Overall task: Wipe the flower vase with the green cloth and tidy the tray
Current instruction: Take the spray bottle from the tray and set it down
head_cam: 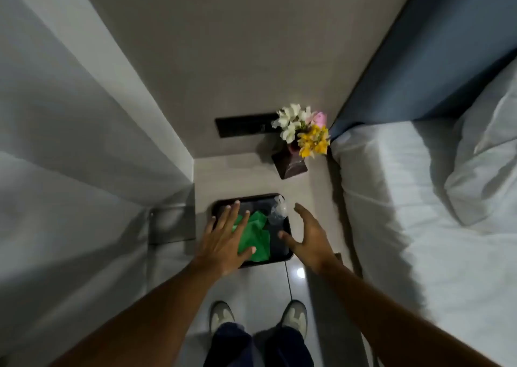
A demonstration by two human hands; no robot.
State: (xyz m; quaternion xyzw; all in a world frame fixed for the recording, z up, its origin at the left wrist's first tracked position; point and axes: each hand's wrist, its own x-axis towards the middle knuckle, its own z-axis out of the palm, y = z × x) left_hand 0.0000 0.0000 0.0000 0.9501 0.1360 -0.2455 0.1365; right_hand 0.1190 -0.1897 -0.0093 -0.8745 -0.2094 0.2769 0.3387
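A dark square vase (pixel 291 166) with white, pink and yellow flowers (pixel 303 130) stands at the back of the pale bedside surface (pixel 316 187). In front of it lies a black tray (pixel 253 197) holding a crumpled green cloth (pixel 258 236) and a clear spray bottle (pixel 277 211) in its far right corner. My left hand (pixel 225 239) hovers flat over the tray's left side with fingers spread, partly covering the cloth. My right hand (pixel 309 235) is open at the tray's right edge, holding nothing.
A bed with white sheets (pixel 405 212) and a pillow (pixel 486 154) runs along the right, against a blue headboard (pixel 436 58). A white wall and cabinet (pixel 84 156) close in on the left. A black switch panel (pixel 243 127) is on the back wall. My shoes (pixel 257 316) stand on glossy floor tiles.
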